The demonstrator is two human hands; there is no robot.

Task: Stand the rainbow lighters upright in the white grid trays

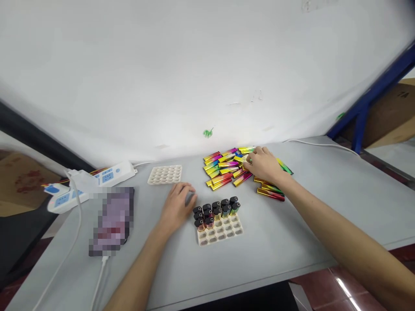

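Observation:
A white tray (221, 236) with oval slots stands at the middle of the grey table. Several black-topped cylinders (217, 212) with coloured, see-through lower parts fill its back and left slots. Just left of them is my left hand (178, 203), its fingers curled; any small thing within them cannot be made out. My right hand (262, 163) reaches into the pile of shiny yellow, red, purple and green tubes (222, 178) behind the tray, fingers bent down on the tubes. What its fingertips grip is hidden.
A second white slotted tray (164, 174) lies at the back left. Further left are a white power strip (113, 173), a blurred-out phone (113, 218) and white cables (77, 216). The white wall (194, 86) rises behind; a blue metal frame (360, 125) stands right.

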